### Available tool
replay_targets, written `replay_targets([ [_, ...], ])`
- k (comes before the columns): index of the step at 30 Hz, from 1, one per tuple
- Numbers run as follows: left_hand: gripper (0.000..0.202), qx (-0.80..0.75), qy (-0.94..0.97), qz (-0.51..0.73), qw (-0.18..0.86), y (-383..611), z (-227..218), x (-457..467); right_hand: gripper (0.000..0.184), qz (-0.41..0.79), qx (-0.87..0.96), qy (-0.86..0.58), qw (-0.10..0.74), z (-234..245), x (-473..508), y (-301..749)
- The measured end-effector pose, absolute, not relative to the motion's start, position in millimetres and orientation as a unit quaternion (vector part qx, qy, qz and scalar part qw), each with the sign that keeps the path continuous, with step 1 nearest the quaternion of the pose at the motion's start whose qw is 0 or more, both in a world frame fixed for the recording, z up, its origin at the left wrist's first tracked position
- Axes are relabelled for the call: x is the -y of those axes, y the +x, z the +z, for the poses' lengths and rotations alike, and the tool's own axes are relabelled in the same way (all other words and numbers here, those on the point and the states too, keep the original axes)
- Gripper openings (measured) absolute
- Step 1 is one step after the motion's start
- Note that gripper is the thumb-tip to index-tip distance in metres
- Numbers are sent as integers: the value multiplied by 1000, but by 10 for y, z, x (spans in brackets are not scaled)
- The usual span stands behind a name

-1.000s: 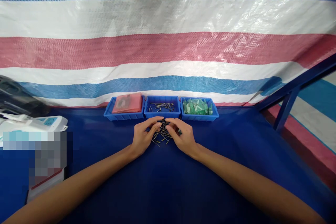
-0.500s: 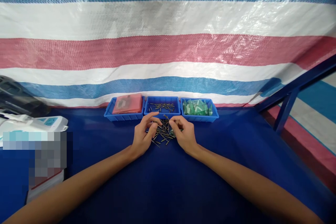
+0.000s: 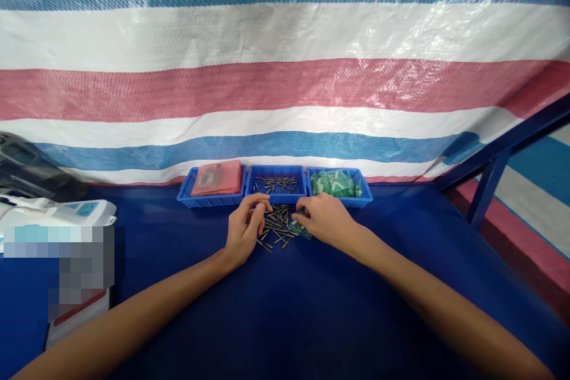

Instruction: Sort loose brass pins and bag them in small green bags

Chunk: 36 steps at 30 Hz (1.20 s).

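A loose pile of small metal pins (image 3: pixel 276 227) lies on the blue table cover (image 3: pixel 285 309), just in front of three blue bins. My left hand (image 3: pixel 244 228) rests at the pile's left edge, fingers curled in a pinch over the pins. My right hand (image 3: pixel 324 219) sits at the pile's right side and grips a small green piece (image 3: pixel 301 230) at its fingertips. The middle bin (image 3: pixel 276 183) holds more pins. The left bin (image 3: pixel 211 181) holds a pink packet, and the right bin (image 3: pixel 339 184) holds green pieces.
A white device (image 3: pixel 57 212) and a dark object (image 3: pixel 27 169) sit at the far left, with a blurred patch below them. A striped tarp (image 3: pixel 285 71) hangs behind the bins. A blue metal frame (image 3: pixel 490 175) stands at the right.
My right hand has shifted to the right off the pile and now shows a green piece at its fingertips. My left hand has stayed at the pile with fingers curling.
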<state>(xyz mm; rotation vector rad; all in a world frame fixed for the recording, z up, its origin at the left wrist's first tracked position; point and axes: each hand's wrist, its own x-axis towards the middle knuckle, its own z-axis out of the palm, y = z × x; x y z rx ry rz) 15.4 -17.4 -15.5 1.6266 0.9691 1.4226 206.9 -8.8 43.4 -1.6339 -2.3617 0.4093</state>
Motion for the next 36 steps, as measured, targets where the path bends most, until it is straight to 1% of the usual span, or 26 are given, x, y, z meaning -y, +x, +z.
replay_targets([
  [2,19,-380,635,558,377,156,-150,176,21,66,833,-548,23,475,117,2107],
  [3,19,-380,636,557,375,156,-147,177,24,45,840,-540,-9,492,127,2126],
  [5,18,-382,639,555,371,157,-142,178,25,24,850,-525,-49,518,137,2161],
  [8,17,-388,642,550,367,156,-137,178,24,24,857,-508,-80,521,137,2188],
  [15,15,-404,644,539,363,159,-138,176,38,29,863,-499,-78,401,191,2098],
  [19,15,-406,643,538,364,158,-139,176,30,11,863,-497,-89,403,261,2025],
  [23,16,-407,641,538,366,158,-138,179,17,17,867,-495,-57,384,290,1981],
  [25,16,-407,642,539,363,158,-138,180,14,23,869,-492,-50,363,290,1972],
  [32,16,-405,646,537,361,158,-141,182,16,5,882,-464,-78,330,306,1940],
  [36,15,-409,652,537,345,154,-152,174,13,29,885,-463,-49,361,258,1973],
])
